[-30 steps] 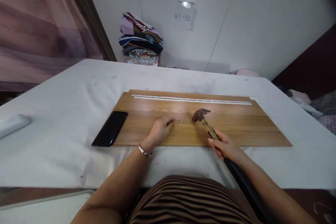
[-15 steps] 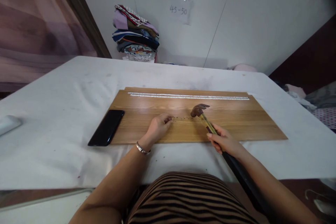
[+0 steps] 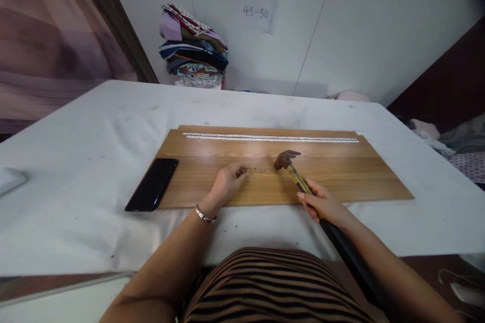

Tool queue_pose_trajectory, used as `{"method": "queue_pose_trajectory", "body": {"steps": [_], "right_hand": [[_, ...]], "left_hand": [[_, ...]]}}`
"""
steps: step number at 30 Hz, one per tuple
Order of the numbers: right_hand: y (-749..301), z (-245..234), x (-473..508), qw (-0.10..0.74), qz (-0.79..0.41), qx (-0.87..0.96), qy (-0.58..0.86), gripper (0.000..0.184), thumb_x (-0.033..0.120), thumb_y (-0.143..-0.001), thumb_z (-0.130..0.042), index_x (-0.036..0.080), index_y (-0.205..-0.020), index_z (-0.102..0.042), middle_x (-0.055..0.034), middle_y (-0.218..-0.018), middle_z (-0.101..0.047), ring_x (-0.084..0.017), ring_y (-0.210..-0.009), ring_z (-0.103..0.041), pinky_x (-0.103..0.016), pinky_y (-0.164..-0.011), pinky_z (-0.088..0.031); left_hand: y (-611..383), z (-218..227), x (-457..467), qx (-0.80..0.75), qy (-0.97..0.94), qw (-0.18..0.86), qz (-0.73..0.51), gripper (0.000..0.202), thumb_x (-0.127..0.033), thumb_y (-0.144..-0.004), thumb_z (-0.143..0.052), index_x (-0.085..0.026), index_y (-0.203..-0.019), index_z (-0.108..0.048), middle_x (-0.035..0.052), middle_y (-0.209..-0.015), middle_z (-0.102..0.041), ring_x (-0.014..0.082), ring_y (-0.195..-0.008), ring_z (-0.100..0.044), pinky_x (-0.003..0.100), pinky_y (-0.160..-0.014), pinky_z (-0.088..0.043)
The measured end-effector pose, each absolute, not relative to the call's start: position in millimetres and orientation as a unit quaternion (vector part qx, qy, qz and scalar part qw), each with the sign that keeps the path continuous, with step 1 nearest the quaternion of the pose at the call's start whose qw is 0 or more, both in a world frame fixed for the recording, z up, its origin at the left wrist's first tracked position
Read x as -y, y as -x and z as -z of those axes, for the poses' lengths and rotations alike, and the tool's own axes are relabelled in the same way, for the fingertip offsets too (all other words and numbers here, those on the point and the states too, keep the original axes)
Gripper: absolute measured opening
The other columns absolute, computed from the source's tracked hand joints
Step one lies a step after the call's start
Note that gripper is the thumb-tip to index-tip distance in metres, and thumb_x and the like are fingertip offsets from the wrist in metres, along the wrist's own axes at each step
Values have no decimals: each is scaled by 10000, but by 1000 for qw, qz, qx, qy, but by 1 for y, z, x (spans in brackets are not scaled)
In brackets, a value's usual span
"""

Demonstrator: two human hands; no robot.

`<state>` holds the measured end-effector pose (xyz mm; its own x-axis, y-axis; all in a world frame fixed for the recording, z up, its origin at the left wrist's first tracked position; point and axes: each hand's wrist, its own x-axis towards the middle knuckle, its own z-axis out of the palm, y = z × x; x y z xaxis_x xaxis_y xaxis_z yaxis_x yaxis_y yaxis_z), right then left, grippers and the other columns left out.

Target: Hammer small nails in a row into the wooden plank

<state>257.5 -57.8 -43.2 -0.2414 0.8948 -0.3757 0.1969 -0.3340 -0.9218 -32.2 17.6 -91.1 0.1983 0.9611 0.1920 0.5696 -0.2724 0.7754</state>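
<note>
My right hand (image 3: 320, 201) is wrapped around the handle of a claw hammer (image 3: 299, 178) with a rusty brown head, a yellow shaft and a long black grip. The hammer's head hangs over the right end of a row of small nails (image 3: 260, 169) in a wooden board (image 3: 333, 171). At the left end of that row, my left hand (image 3: 229, 181) is closed in a pinch on a nail, mostly hidden by the fingertips. A gap separates the hammer head from these fingers. Two white printed strips (image 3: 271, 138) run along the far part of the board.
A black phone (image 3: 152, 184) lies across the board's left end. The board rests on a white-covered table (image 3: 76, 161). Folded clothes (image 3: 195, 48) are stacked beyond the far edge, against a wall with paper notes (image 3: 259, 10). A white object (image 3: 11, 179) sits at far left.
The view has shifted very slightly. Both hands keep their places on the board and on the hammer, with no clear movement.
</note>
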Motion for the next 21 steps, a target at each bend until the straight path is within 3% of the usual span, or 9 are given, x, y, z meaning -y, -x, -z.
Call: {"method": "queue_pose_trajectory", "body": {"steps": [9,21], "right_hand": [[-258,45,57,289,-615,499,538,352,384,-851,-607,221,-1139,-485,108,-522,-437,-61,-343,-339,-171,-313,-328],[-258,44,58,291,-611,498,543,343,383,-856,-605,220,-1135,-489,107,-520,-433,-62,-345,-342,-175,-317,-326]], "left_hand": [[32,87,-17,-510,-744,263,-342,236,-146,-841,-539,-217,-987,-710,23,-973,-743,165,-895,-670,293,-846,-521],[34,94,-19,-525,-732,281,-331,230,-160,-821,-557,-205,-1005,-688,1,-855,-720,140,-780,-660,257,-757,-513]]}}
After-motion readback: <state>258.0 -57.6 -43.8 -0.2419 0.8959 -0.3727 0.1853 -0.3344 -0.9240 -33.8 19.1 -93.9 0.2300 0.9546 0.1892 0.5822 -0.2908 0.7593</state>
